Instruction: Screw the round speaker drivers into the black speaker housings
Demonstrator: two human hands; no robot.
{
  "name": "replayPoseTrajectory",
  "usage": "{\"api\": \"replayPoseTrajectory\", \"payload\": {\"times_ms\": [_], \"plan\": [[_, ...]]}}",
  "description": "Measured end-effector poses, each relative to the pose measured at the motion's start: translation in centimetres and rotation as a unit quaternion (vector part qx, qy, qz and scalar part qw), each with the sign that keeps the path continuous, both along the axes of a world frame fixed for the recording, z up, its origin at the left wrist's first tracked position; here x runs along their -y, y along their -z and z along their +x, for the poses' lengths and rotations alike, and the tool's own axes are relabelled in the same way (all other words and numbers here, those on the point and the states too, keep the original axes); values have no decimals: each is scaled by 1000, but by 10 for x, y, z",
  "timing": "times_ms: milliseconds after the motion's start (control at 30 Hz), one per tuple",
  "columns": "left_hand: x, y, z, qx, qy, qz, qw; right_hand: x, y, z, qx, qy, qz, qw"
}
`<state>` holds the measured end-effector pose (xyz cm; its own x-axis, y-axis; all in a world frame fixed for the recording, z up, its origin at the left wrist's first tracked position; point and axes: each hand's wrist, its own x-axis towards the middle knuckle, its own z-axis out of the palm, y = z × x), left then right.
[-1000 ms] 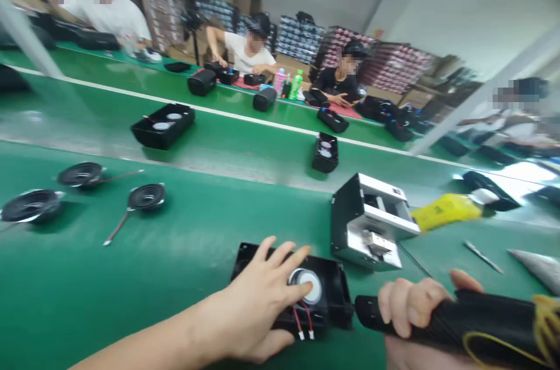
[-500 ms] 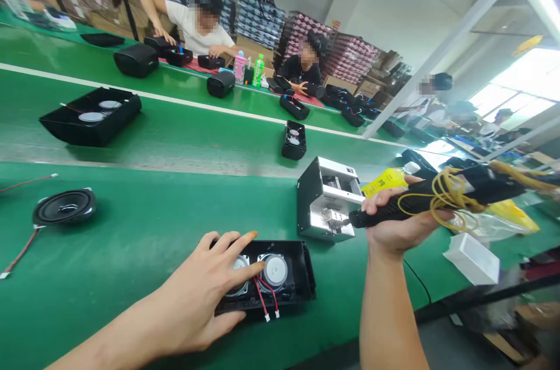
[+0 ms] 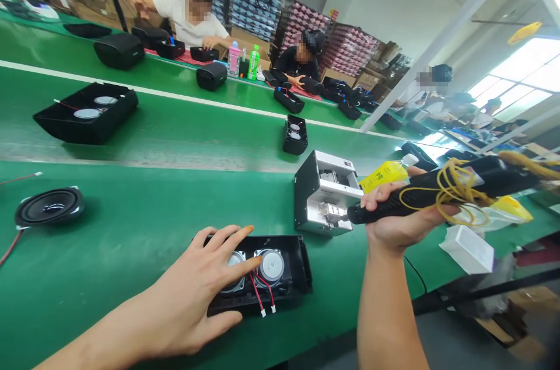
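The right hand (image 3: 398, 227) grips the driver (image 3: 431, 183), tip (image 3: 345, 218) seemingly touching the feeder (image 3: 326, 190). In front of that, the left hand (image 3: 201, 282) lies spread over the case (image 3: 292, 262); slipping could snag its wires (image 3: 258, 293).

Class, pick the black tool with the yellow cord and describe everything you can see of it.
The black tool is long and roughly cylindrical, plastic-looking, with a narrower front end and a pale label farther back. Thin yellow cord is looped loosely around it. It lies tilted, front end lower, in the grip of the right hand. Its tip points toward the boxy machine; whether they touch is unclear.
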<state>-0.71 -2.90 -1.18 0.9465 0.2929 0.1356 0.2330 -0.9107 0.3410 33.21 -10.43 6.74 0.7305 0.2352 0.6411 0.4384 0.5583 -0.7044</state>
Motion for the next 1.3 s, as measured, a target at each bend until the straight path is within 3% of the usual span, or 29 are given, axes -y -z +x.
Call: {"api": "replayPoseTrajectory", "payload": {"times_ms": [167,333,567,733,867,967,1167,1300], "plan": [[-7,-9,-1,21,-2,-52,998,-1,5,0,-9,-5,24,1000],[-9,-2,3,71,-33,-61,995,-2,8,-1,-4,-30,2,1000],[-11,-2,10,124,-25,-61,990,13,9,0,-11,-61,-12,998],[-7,-17,41,159,13,-72,985,24,9,6,8,-64,15,998],[-6,-31,75,144,35,-62,987,21,0,6,3,-51,43,998],[-3,-38,101,113,32,-46,992,22,-6,1,-32,-78,33,996],[7,-40,152,37,35,-9,999,33,-13,-13,-13,-164,87,983],[-6,-36,164,-1,26,4,1000,35,-19,-7,16,-147,100,984]]}}
